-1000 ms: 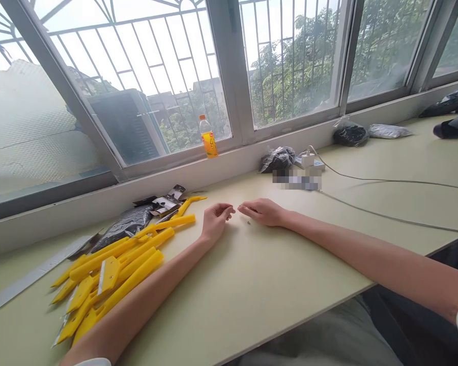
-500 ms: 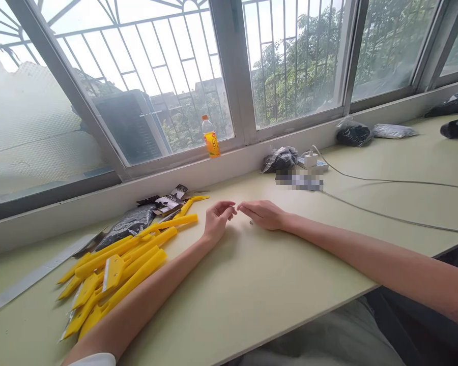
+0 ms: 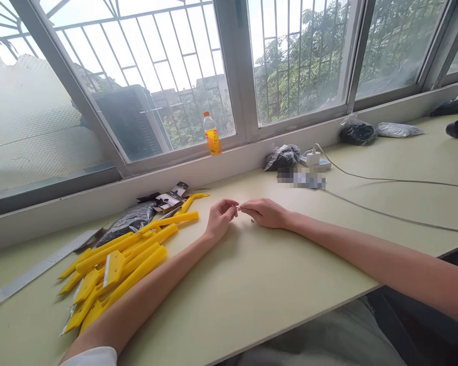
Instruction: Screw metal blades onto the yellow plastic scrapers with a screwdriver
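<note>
My left hand (image 3: 220, 217) is above the pale green table (image 3: 229, 295), its fingers curled and the thumb pressed toward the fingertips. Facing it, my right hand (image 3: 266, 212) has its fingers bunched together, and the fingertips of both hands meet. Whatever is pinched there is too small to make out. Just below the right hand lies a tiny dark piece (image 3: 252, 220) on the tabletop. Left of my left forearm is a pile of several yellow scrapers (image 3: 114, 269), with pale blades on their heads.
Behind the scrapers lie a black plastic bag (image 3: 132, 221) and dark packaging (image 3: 171, 199). An orange-capped drink bottle (image 3: 212, 137) stands on the window sill. Toward the back right are a bagged dark bundle (image 3: 281, 157), a white charger (image 3: 313, 158) and grey cables (image 3: 385, 180).
The fingertips of both hands have come together, closing the small gap between them. The view has shifted slightly; the scrapers and the tiny piece stay put.
</note>
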Motion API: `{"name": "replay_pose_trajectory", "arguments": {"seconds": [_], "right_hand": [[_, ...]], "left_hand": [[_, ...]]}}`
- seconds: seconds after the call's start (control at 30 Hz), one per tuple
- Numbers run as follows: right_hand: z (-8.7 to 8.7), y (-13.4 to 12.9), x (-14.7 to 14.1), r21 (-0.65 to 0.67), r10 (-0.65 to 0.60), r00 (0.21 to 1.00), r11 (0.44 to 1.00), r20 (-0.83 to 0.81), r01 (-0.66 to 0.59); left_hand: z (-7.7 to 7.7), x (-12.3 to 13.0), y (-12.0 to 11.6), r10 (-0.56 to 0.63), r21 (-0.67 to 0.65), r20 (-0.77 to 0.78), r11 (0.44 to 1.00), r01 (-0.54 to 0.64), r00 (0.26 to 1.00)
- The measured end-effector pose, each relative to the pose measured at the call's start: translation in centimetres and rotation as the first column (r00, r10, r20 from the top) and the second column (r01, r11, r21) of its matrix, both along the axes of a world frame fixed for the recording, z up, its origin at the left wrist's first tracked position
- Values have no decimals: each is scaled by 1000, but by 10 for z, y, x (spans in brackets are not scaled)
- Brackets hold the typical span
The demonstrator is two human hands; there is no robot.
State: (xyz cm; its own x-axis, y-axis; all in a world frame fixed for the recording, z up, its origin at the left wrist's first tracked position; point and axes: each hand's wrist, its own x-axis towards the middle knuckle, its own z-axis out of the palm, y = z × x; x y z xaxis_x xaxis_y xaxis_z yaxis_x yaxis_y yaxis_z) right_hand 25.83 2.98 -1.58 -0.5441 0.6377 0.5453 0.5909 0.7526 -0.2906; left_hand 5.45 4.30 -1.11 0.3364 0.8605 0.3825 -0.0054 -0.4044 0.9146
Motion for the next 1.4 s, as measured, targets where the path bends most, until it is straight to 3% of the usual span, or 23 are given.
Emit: {"name": "replay_pose_trajectory", "arguments": {"seconds": [0.3, 0.53, 0.73, 0.97, 1.4], "right_hand": [[-1, 1, 1, 24, 7, 1000, 1000, 26, -7], [-5, 3, 4, 140, -37, 993, 990, 116, 20], [-5, 2, 2, 111, -83, 996, 991, 11, 81], [-5, 2, 2, 94, -64, 998, 994, 23, 62], [-5, 1, 2, 74, -51, 998, 996, 23, 50]], "left_hand": [[-4, 0, 4, 9, 9, -2, 1000, -9, 1000], [-6, 1, 6, -9, 3, 10, 1000, 9, 1000], [-3, 1, 4, 12, -87, 86, 996, -4, 996], [-4, 1, 3, -36, -40, 32, 999, 37, 999], [-9, -1, 7, -5, -16, 10, 1000, 5, 1000]]}}
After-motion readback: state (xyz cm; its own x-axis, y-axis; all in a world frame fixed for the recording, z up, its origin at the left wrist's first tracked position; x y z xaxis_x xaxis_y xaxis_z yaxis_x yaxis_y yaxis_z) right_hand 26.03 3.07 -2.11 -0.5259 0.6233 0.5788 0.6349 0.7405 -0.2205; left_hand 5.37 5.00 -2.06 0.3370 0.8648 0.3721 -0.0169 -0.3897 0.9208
